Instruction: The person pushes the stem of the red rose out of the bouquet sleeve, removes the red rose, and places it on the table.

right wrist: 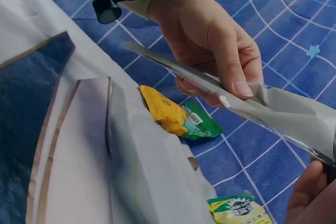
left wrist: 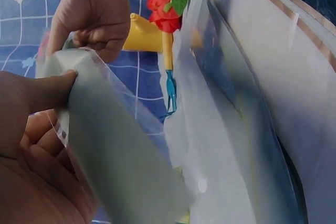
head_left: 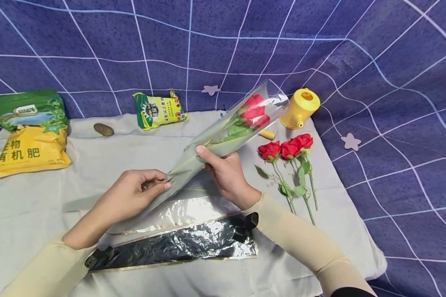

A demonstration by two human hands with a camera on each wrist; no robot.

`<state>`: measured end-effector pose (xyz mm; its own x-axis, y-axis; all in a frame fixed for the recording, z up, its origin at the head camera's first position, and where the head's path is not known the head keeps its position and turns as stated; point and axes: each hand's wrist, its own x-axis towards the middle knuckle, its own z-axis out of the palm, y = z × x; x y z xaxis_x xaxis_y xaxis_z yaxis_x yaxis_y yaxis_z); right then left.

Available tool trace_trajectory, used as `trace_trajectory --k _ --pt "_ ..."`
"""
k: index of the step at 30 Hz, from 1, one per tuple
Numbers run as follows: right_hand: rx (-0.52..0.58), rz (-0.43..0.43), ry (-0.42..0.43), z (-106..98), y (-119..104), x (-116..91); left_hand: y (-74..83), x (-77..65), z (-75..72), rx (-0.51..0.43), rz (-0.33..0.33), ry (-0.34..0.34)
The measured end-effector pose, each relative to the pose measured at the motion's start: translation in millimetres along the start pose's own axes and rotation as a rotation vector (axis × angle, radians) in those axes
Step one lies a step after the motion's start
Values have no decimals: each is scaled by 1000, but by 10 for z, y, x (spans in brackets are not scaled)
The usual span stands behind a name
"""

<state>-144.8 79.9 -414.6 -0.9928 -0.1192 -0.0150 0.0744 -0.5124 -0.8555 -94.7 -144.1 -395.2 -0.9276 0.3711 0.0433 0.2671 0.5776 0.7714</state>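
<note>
A clear flower sleeve with a grey-green lower part [head_left: 193, 159] slants up across the middle of the head view. Inside its wide upper end are red roses [head_left: 255, 110] with green leaves. My right hand [head_left: 228, 175] grips the sleeve around its middle, thumb on top. Lower down, my left hand [head_left: 134, 192] pinches the sleeve's edge between thumb and fingers. In the left wrist view the left thumb presses on the grey-green wrapping [left wrist: 115, 140]. The right wrist view shows the left hand [right wrist: 215, 45] pinching the folded film [right wrist: 299, 111]. The stems are mostly hidden by the wrapping.
Loose red roses [head_left: 290, 147] lie at the right, below a yellow watering can [head_left: 301, 108]. A yellow-handled tool [head_left: 267, 134] lies behind the sleeve. Fertilizer bags [head_left: 33, 136] [head_left: 160, 110] and a stone [head_left: 103, 129] stand at the back. Flat black wrapping [head_left: 186, 243] lies in front.
</note>
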Motion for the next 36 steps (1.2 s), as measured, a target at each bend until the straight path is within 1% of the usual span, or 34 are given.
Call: trace_trajectory --k 2,5,7,8,11,14,16,20,22,25,28,33,36 --pt "-70 -24 9 20 4 -16 10 1 0 4 -5 15" --pt "-207 -51 21 40 16 -53 29 6 -4 11 -11 37" --pt "-260 -52 14 49 30 -81 43 11 -6 9 -9 45" --pt "-265 -52 5 53 39 -91 48 14 -4 6 -7 48" --pt "-239 -31 -24 50 60 -104 58 18 1 -6 -2 56" --pt "-247 -12 -19 13 60 -100 45 19 9 -11 -11 62" --pt "-263 9 0 -30 51 -100 25 25 16 1 -11 59" --pt "-249 40 52 -119 33 -84 -10 35 24 38 26 43" --pt "-220 42 69 -152 18 -60 -16 28 14 54 48 40" --pt "-167 24 96 -203 -14 -6 -17 9 -14 76 56 36" --pt "-130 13 112 -247 -62 42 -17 -9 -54 98 46 39" --pt "-94 23 108 -281 -149 97 -14 -3 -135 102 17 6" --pt "-32 11 99 -304 -207 138 -14 -6 -182 96 -12 -12"
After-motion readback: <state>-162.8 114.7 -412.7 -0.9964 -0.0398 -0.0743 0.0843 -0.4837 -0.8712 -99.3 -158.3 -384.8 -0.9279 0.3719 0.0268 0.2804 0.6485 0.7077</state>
